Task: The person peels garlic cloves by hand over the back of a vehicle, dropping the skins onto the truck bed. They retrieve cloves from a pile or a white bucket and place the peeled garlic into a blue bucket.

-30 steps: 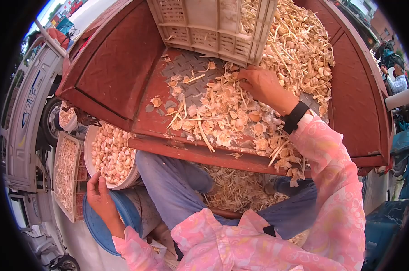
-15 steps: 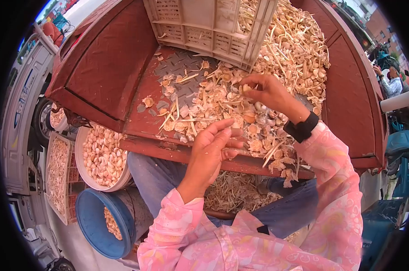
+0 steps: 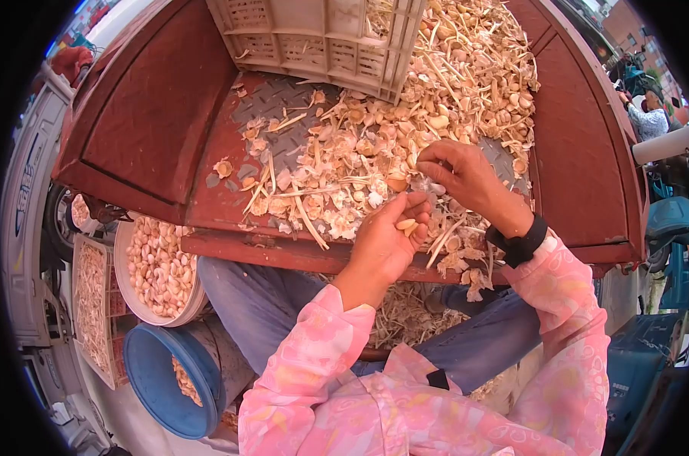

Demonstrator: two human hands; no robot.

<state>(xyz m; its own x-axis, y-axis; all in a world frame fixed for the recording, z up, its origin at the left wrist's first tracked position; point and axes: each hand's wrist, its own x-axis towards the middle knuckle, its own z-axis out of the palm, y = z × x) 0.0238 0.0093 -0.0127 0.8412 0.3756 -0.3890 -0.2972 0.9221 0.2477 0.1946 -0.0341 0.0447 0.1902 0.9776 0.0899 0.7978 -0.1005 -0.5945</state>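
My left hand (image 3: 388, 237) is palm up at the front edge of the red cart bed, its fingers curled around pale garlic cloves (image 3: 407, 226). Just above and to the right, my right hand (image 3: 466, 179) hangs over the garlic with thumb and fingers pinched together. Whatever sits between those fingertips is too small to make out. Beneath both hands lie loose garlic skins and dry stalks (image 3: 344, 163). A larger heap of garlic (image 3: 504, 99) stretches to the back right of the bed.
A white plastic crate (image 3: 314, 42) stands tilted at the back. To the left are a white bucket of cloves (image 3: 194, 292), a blue bucket (image 3: 143, 380) and a crate of garlic (image 3: 93, 296). Stalks (image 3: 405, 308) lie between my knees. A person (image 3: 648, 118) is at far right.
My left hand has risen toward the right hand, its fingers curling with cloves now visible in them. My right hand has shifted slightly down and right. The camera view has moved a little.
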